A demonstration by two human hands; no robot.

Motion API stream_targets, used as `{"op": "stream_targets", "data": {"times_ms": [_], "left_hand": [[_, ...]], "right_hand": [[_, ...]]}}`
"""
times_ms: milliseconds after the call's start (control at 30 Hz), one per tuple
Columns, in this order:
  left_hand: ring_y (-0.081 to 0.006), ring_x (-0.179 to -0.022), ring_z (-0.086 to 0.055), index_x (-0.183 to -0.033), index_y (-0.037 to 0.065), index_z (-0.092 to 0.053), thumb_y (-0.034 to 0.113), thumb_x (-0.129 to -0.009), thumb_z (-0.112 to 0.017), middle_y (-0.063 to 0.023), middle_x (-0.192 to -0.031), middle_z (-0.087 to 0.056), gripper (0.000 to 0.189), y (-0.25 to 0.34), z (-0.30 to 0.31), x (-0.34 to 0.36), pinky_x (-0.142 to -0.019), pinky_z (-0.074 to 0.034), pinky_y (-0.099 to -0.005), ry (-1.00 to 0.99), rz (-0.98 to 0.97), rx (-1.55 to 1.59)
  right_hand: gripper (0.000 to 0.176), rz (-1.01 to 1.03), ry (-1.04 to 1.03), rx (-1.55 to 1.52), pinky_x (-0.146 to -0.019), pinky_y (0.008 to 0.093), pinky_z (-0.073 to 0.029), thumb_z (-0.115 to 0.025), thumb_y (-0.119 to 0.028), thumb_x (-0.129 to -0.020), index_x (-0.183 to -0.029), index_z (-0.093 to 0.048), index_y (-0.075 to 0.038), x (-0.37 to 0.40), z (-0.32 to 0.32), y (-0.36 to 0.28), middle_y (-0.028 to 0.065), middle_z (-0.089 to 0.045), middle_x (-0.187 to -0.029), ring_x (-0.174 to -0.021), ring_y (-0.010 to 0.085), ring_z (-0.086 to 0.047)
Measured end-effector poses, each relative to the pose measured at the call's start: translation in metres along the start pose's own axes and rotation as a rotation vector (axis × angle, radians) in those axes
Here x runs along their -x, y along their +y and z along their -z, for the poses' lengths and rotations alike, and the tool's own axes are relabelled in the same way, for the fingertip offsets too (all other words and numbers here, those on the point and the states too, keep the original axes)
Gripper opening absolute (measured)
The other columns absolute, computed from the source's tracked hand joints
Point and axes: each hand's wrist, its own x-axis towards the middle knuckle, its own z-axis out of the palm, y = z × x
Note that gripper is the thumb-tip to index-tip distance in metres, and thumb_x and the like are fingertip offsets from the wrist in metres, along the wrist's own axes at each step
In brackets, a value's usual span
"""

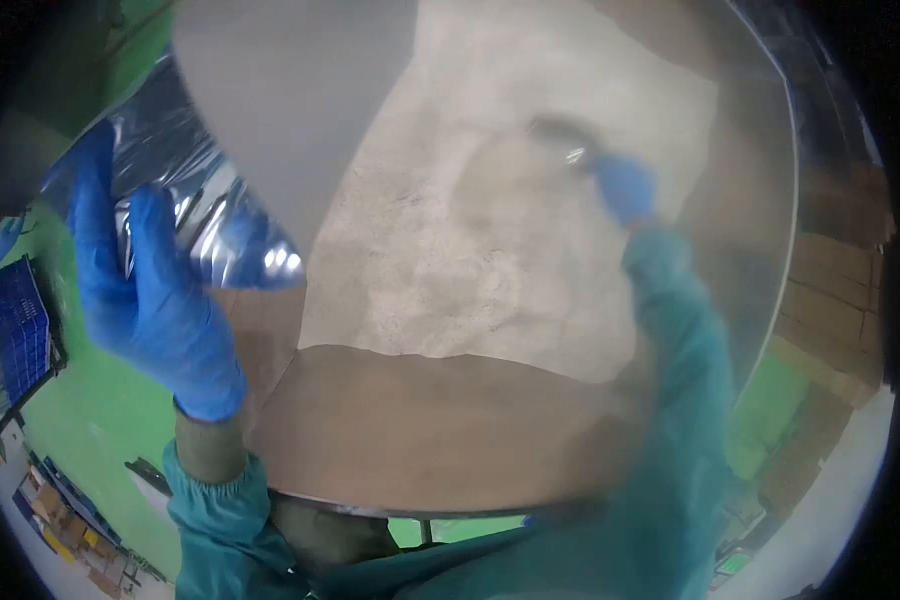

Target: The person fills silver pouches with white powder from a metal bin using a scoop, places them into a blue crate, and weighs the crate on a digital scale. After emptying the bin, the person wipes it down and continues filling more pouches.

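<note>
My left hand (pixel 155 290), in a blue glove, is closed on the edge of a shiny silver film (pixel 165 140) at the left of the table. A smooth grey sheet (pixel 290 90) runs up beside the film's crumpled, reflective part. Over the table's upper right, my right hand (pixel 625 188), also gloved in blue, is smeared by motion. It grips a dark object with a bright glint (pixel 567 145), whose kind I cannot tell. Beneath it a pale, wrinkled cream sheet (pixel 420 220) with faint smudges lies across the brown tabletop (pixel 420 430).
The tabletop has a curved-looking edge at right and front. Stacked brown cartons (pixel 830 290) stand past the right edge. Around the table shows a green floor (pixel 100 400). At far left are a blue crate (pixel 18 325) and another person's blue-gloved hand (pixel 8 238).
</note>
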Motion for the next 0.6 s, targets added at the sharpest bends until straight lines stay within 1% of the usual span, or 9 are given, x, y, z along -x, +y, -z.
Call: {"op": "stream_targets", "data": {"times_ms": [33, 67, 100, 167, 267, 367, 433, 500, 600], "left_hand": [[-0.0150, -0.103, -0.055, -0.126, -0.005, -0.047, -0.002, -0.085, -0.051, -0.0132, -0.122, -0.054, 0.040, 0.001, 0.000, 0.002, -0.084, -0.045, -0.0239, -0.002, 0.032, -0.050], [-0.0150, -0.103, -0.055, -0.126, -0.005, -0.047, -0.002, -0.085, -0.051, -0.0132, -0.122, -0.054, 0.040, 0.001, 0.000, 0.003, -0.084, -0.045, -0.0239, -0.004, 0.033, -0.061], [-0.0135, -0.100, -0.056, -0.124, -0.005, -0.048, -0.002, -0.085, -0.051, -0.0128, -0.119, -0.056, 0.039, -0.001, -0.001, 0.004, -0.081, -0.046, -0.0228, -0.012, 0.067, -0.119], [-0.0210, -0.101, -0.058, -0.123, -0.003, -0.048, -0.001, -0.085, -0.051, -0.0153, -0.116, -0.057, 0.039, -0.010, 0.012, 0.012, -0.086, -0.049, -0.0324, -0.097, 0.000, -0.390], [-0.0182, -0.096, -0.059, -0.122, -0.004, -0.050, -0.002, -0.085, -0.052, -0.0138, -0.113, -0.058, 0.037, -0.006, 0.004, 0.017, -0.082, -0.049, -0.0293, -0.093, 0.054, -0.291], [-0.0155, -0.092, -0.059, -0.120, -0.004, -0.051, -0.003, -0.084, -0.052, -0.0123, -0.110, -0.060, 0.036, -0.004, -0.003, 0.019, -0.079, -0.049, -0.0262, -0.122, 0.091, -0.250], [-0.0137, -0.089, -0.060, -0.120, -0.005, -0.052, -0.004, -0.084, -0.052, -0.0113, -0.108, -0.061, 0.035, -0.006, -0.007, 0.020, -0.076, -0.049, -0.0242, -0.126, 0.115, -0.205], [-0.0118, -0.086, -0.060, -0.119, -0.005, -0.053, -0.005, -0.084, -0.052, -0.0103, -0.106, -0.062, 0.034, -0.007, -0.014, 0.016, -0.074, -0.049, -0.0221, -0.127, 0.107, -0.135], [-0.0170, -0.098, -0.058, -0.118, -0.004, -0.054, -0.002, -0.085, -0.052, -0.0127, -0.115, -0.059, 0.033, -0.009, -0.016, 0.012, -0.084, -0.048, -0.0279, -0.237, -0.107, -0.403]], "right_hand": [[0.021, -0.093, 0.040, -0.013, -0.052, 0.0405, -0.049, -0.050, -0.025, -0.085, -0.080, -0.067, -0.014, -0.038, -0.013, 0.041, 0.0092, -0.065, -0.074, -0.068, 0.0266, -0.064], [0.026, -0.249, -0.061, 0.124, -0.058, 0.0414, -0.051, -0.047, -0.028, -0.087, -0.080, -0.068, -0.013, -0.076, -0.005, 0.059, 0.0103, -0.066, -0.077, -0.073, 0.0283, -0.065], [0.032, -0.467, -0.032, 0.008, -0.068, 0.0431, -0.050, -0.045, -0.033, -0.088, -0.083, -0.068, -0.011, -0.114, -0.019, 0.078, 0.0127, -0.067, -0.084, -0.081, 0.0313, -0.064], [0.036, -0.510, -0.004, -0.114, -0.077, 0.0445, -0.048, -0.042, -0.035, -0.087, -0.087, -0.067, -0.009, -0.160, -0.026, 0.073, 0.0144, -0.066, -0.091, -0.088, 0.0332, -0.063], [0.036, -0.609, -0.064, -0.105, -0.079, 0.0451, -0.047, -0.042, -0.035, -0.086, -0.094, -0.065, -0.009, -0.205, -0.087, 0.034, 0.0144, -0.066, -0.094, -0.090, 0.0333, -0.062], [0.031, -0.526, -0.017, -0.259, -0.077, 0.0454, -0.047, -0.043, -0.031, -0.086, -0.099, -0.061, -0.010, -0.195, -0.093, -0.031, 0.0150, -0.065, -0.093, -0.087, 0.0346, -0.061], [0.026, -0.196, 0.021, -0.324, -0.074, 0.0454, -0.048, -0.044, -0.026, -0.085, -0.101, -0.058, -0.011, -0.183, -0.088, -0.057, 0.0147, -0.065, -0.091, -0.085, 0.0349, -0.061], [0.022, 0.007, 0.089, -0.451, -0.072, 0.0448, -0.048, -0.046, -0.021, -0.083, -0.101, -0.056, -0.012, -0.157, -0.060, -0.106, 0.0135, -0.064, -0.089, -0.082, 0.0337, -0.061], [0.024, 0.274, 0.160, -0.590, -0.069, 0.0416, -0.049, -0.049, -0.019, -0.081, -0.103, -0.058, -0.012, -0.113, -0.067, -0.173, 0.0118, -0.064, -0.090, -0.079, 0.0307, -0.062]]}}
